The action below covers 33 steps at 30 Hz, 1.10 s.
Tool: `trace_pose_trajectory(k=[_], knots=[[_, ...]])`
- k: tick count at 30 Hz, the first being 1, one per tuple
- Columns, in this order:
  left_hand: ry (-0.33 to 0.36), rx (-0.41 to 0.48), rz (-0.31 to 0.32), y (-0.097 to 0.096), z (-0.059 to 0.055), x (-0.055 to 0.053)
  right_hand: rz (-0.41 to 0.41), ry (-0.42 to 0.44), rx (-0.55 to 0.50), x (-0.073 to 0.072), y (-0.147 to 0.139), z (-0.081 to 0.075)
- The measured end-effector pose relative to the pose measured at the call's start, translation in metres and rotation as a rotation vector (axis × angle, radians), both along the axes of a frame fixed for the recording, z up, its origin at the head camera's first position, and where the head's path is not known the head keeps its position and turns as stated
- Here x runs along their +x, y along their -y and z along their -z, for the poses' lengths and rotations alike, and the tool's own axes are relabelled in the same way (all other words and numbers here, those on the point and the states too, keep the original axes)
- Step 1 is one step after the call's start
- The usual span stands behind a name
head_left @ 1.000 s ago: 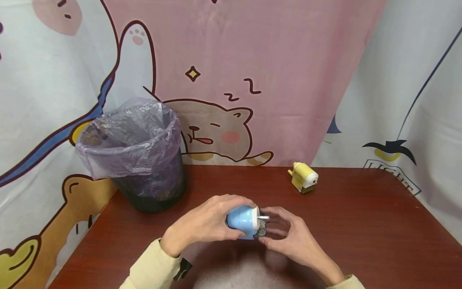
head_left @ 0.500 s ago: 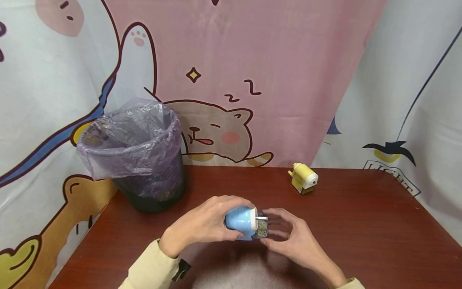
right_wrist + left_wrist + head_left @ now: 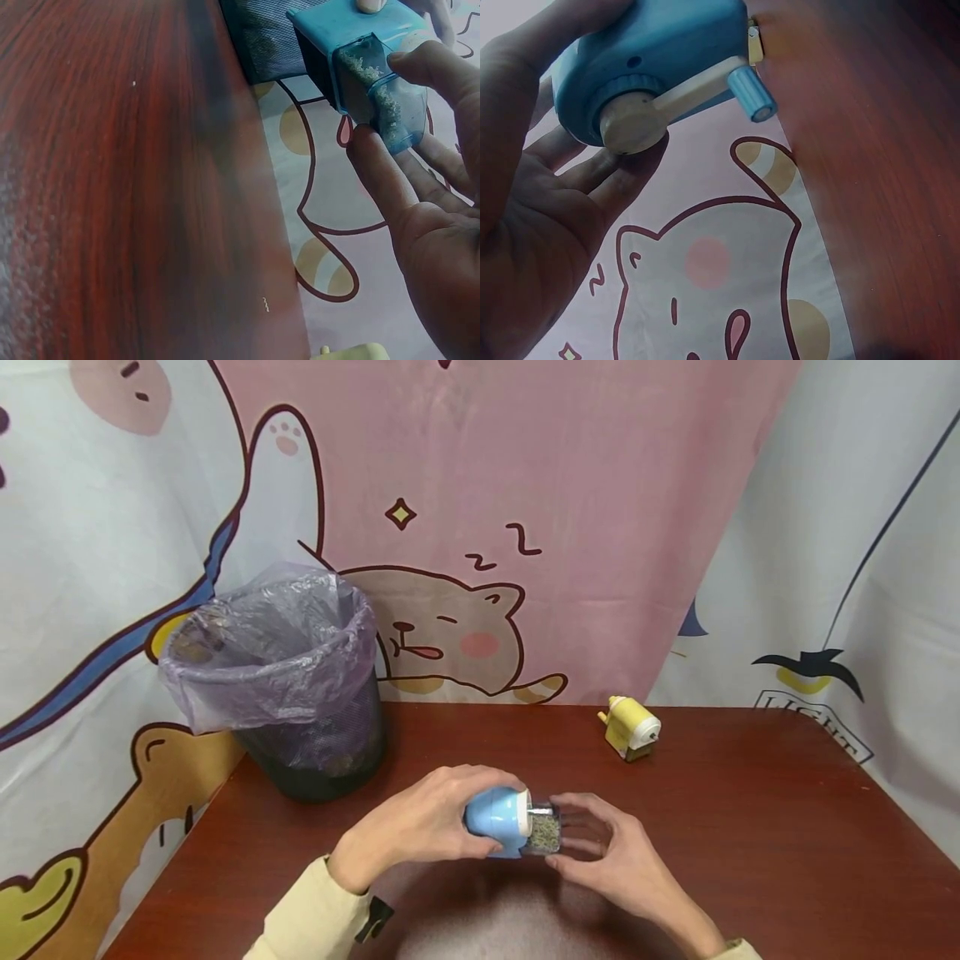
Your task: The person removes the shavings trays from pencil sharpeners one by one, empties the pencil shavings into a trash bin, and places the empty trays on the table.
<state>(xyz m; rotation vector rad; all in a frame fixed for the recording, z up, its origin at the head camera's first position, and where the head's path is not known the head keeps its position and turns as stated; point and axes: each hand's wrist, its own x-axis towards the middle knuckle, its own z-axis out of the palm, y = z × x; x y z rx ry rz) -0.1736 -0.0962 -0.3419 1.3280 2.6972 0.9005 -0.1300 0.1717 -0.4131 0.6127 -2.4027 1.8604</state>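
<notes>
My left hand [image 3: 431, 817] grips a blue crank pencil sharpener [image 3: 495, 814] lying across the view, held up over the table. Its cream crank arm [image 3: 697, 94] with a blue knob points outward in the left wrist view. From the sharpener's right end a clear shavings drawer [image 3: 544, 833] sticks partly out, with grey-green shavings inside. My right hand [image 3: 618, 852] pinches this drawer between thumb and fingers; in the right wrist view the thumb lies on the upper edge of the drawer [image 3: 401, 124] and a fingertip at its lower side.
A yellow crank pencil sharpener [image 3: 630, 727] stands at the back of the brown table [image 3: 765, 827]. At the back left is a dark mesh waste bin [image 3: 330, 752] lined with a purple bag [image 3: 277, 685]. A printed cloth [image 3: 600, 527] hangs behind.
The drawer has slid further out of the blue sharpener, showing more shavings. My left hand with the sharpener has shifted slightly left, my right hand slightly right.
</notes>
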Motion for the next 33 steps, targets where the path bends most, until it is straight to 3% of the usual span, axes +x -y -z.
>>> trace_pose_trajectory(k=[18, 33], knots=[[-0.022, -0.033, -0.03, 0.003, 0.003, -0.003, 0.034, 0.005, 0.0, 0.002, -0.006, 0.004], [0.023, -0.044, -0.061, 0.007, 0.006, -0.005, 0.079, 0.046, -0.003, 0.004, -0.016, 0.005]])
